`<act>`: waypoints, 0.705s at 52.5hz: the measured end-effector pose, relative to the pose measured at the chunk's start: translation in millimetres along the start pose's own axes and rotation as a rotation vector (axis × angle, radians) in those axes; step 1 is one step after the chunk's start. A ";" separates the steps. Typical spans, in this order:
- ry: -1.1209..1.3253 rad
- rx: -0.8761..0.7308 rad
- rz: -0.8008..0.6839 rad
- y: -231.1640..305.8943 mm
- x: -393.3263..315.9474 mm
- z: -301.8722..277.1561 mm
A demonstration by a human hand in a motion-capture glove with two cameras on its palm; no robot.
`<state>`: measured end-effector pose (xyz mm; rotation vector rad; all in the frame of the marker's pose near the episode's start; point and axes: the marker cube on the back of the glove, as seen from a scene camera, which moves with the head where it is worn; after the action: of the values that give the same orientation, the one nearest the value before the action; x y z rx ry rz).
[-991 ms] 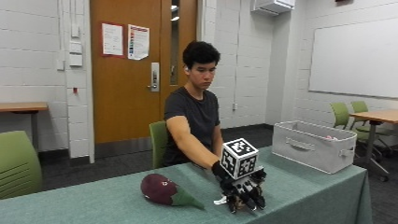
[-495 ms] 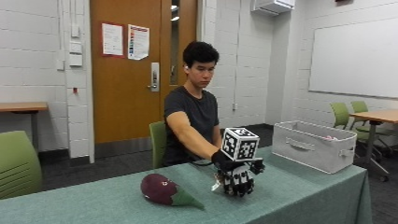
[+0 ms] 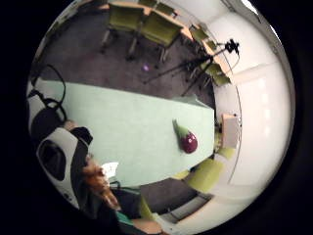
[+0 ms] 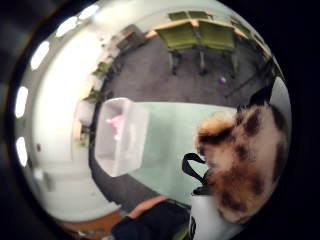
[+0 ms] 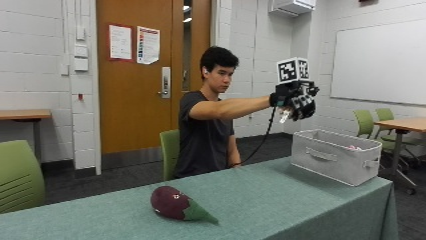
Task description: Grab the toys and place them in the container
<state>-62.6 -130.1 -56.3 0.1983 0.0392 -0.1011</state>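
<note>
Presumably the gloved right hand [image 5: 297, 100], fingers curled around a spotted tan-and-brown plush toy [image 4: 245, 160], could drop it short of the grey fabric container [image 5: 336, 162] at the table's end, since it hangs high, not squarely overhead.

Three toys [image 5: 180, 204], one container [image 5: 336, 162]

Spotted plush toy [image 4: 240, 160], tan fur with dark brown blotches, sits high above the table near the container [image 5: 335, 155], close against the palm. The container, a pale grey fabric bin with a side handle, stands open-topped at the table's end, something pink [image 4: 117, 125] inside. Eggplant toy [image 5: 178, 204], maroon body, green pointed cap, lies on its side on the green tablecloth, well apart from the bin.
</note>
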 end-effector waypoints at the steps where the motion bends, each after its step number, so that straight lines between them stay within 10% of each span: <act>1: 0.008 0.015 -0.019 -1.1 -12.8 -7.2; 14: -0.084 0.046 -0.475 9.5 -261.4 -43.9; 37: -0.112 -0.237 -0.429 -1.5 -259.4 25.0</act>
<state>-319.9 -111.5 -19.4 -0.0561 -0.0189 -0.5322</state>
